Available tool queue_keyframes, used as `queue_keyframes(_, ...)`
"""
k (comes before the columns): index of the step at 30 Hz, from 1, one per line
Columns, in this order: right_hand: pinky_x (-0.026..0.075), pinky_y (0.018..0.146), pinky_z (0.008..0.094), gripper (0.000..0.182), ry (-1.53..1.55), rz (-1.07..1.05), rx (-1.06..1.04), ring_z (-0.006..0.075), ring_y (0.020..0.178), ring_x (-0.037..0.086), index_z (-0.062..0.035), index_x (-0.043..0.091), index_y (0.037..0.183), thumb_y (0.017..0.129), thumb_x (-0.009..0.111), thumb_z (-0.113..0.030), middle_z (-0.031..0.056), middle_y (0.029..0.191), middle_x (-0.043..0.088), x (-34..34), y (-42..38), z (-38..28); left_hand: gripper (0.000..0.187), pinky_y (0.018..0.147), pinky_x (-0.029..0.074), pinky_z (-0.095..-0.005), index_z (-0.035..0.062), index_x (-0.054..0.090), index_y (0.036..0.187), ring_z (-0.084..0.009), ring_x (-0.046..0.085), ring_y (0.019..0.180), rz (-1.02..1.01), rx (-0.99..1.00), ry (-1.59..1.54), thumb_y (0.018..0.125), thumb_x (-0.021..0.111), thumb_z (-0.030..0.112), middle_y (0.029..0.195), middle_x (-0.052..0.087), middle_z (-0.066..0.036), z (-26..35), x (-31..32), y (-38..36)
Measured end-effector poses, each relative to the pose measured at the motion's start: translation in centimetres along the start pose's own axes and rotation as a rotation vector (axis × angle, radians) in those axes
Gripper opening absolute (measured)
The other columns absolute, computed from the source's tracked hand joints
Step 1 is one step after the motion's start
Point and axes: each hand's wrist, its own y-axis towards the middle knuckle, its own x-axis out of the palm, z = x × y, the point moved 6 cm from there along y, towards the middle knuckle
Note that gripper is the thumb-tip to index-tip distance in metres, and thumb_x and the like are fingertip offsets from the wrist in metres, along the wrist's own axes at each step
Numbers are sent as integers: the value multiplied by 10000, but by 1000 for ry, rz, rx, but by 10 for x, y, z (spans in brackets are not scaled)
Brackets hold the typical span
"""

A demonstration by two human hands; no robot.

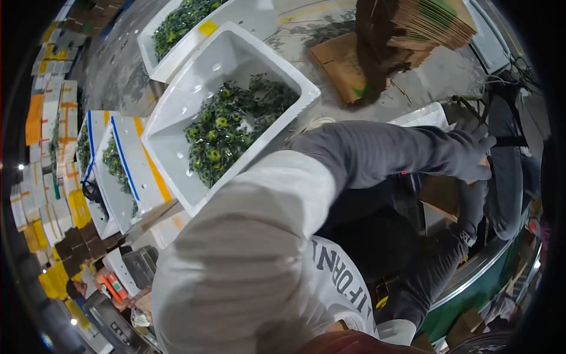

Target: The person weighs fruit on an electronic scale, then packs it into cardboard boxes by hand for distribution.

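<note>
My left hand, in a grey glove below a long grey sleeve, reaches to the right side of the view, its fingers bent around something small I cannot make out. Just below it and close against it is my right hand, also grey-gloved, with a watch at the wrist. The right fingers are curled and mostly hidden, and what they hold is unclear. A brown cardboard piece lies right beside both hands, over a pale box side.
White foam boxes of green packed produce stand at upper left. Folded cardboard lies on the floor at the top. A person's dark-trousered leg is right by the hands. A green-sided metal edge curves along lower right. Taped boxes fill the far left.
</note>
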Motion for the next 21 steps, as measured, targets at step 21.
queue_keyframes(21,438,940,328,525,1189,-684,-574,185,1139,528,-5,363,1374,946,502,-275,131,1280,507,-48,-93,-353,752,998,392,-429,109,458,1323,-315,519,1174,-175,-1089,538,724,661,515,1241,557,-156,-414,-242,-422)
